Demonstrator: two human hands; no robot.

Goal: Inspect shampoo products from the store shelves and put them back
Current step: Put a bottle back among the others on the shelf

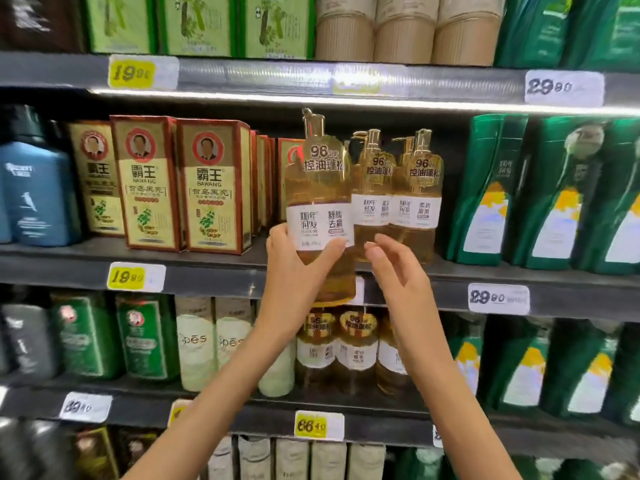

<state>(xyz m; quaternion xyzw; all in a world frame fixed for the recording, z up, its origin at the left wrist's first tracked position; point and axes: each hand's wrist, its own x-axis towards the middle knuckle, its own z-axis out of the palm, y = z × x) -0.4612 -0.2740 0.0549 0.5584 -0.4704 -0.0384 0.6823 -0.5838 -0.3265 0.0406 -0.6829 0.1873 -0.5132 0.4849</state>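
Your left hand (298, 271) grips the amber shampoo bottle (320, 202) around its lower half, upright before the middle shelf (207, 271). Your right hand (398, 268) hovers just beside it, fingers loose, holding nothing.

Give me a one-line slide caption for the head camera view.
Left hand holds an amber pump bottle before the middle shelf; open right hand beside it, matching bottles behind.

Hidden behind the left hand (298, 271): lower left of the amber bottle (320, 188). Cut off by the upper edge: green boxes (197, 26), beige bottles (405, 32). Cut off at the bottom: pale bottles (329, 459). Too blurred to read, lower left: price tag (85, 407).
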